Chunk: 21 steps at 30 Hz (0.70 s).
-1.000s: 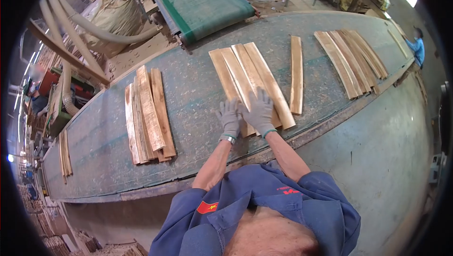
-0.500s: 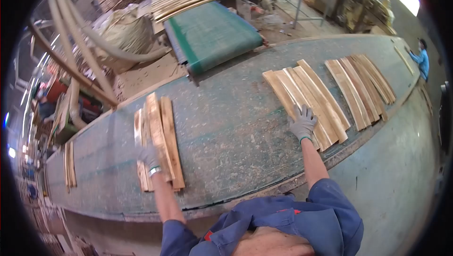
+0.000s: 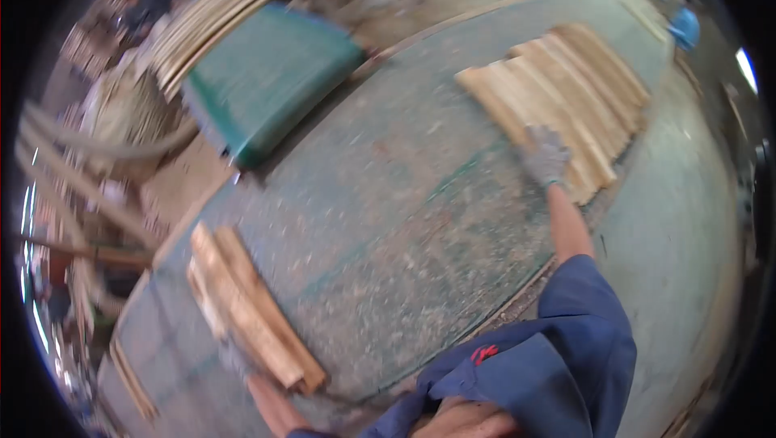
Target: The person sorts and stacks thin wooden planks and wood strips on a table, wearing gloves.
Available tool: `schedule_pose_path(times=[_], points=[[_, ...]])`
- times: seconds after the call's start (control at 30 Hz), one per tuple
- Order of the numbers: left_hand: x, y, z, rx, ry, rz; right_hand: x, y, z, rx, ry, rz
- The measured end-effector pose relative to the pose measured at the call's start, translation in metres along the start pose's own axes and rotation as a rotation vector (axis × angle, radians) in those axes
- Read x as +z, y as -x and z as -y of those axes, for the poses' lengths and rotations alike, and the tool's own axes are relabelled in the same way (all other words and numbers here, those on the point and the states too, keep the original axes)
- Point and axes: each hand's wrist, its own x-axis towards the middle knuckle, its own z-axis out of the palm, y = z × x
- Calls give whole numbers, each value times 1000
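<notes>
My right hand (image 3: 546, 155), in a grey work glove, lies flat with fingers apart on the near edge of a row of wooden strips (image 3: 558, 98) at the right. The strips sit side by side, close against one another. At the lower left, my gloved left hand (image 3: 235, 360) is at the near left side of a smaller group of wooden strips (image 3: 248, 309). Motion smears its fingers, and I cannot tell whether they grip a strip. Both groups rest on the worn green table (image 3: 380, 236).
A green conveyor belt (image 3: 271, 66) meets the table's far side, with a stack of strips (image 3: 202, 26) beside it. A few thin strips (image 3: 133, 381) lie at the far left. Hoses (image 3: 105, 143) and a large sack (image 3: 129, 107) stand behind. A person in blue (image 3: 685, 30) is at the far end.
My right hand has pushed its strips away to the right, up against the farther group, forming one row. My view has tilted and turned, and the left hand has shifted to its group's left side.
</notes>
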Motion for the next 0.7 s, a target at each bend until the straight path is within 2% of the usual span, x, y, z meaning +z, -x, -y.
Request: schedule_pose_path(times=[0.03,0.07,0.1,0.13,0.17,0.2,0.33,0.4,0.6,0.7], points=[[10,17,-3,56,78,35,2,-10,-8,7,60,9],[23,33,-15,-56,387,27,-3,-20,-11,29,35,35],[36,25,8,72,540,88,15,-29,-17,48,104,-10],[51,28,11,95,384,-42,35,-50,-28,45,94,-38],[60,52,-12,162,301,-36,49,-65,-36,43,127,-16],[53,91,-68,97,-47,5,54,-81,-36,61,164,-9],[111,161,-104,253,-206,7,31,-106,-37,58,113,54],[137,216,-140,214,-250,84,29,-123,-43,73,85,88],[225,379,-249,217,-162,93,34,-217,-103,125,121,63],[263,428,-313,300,-136,165,36,-254,-131,305,74,55]])
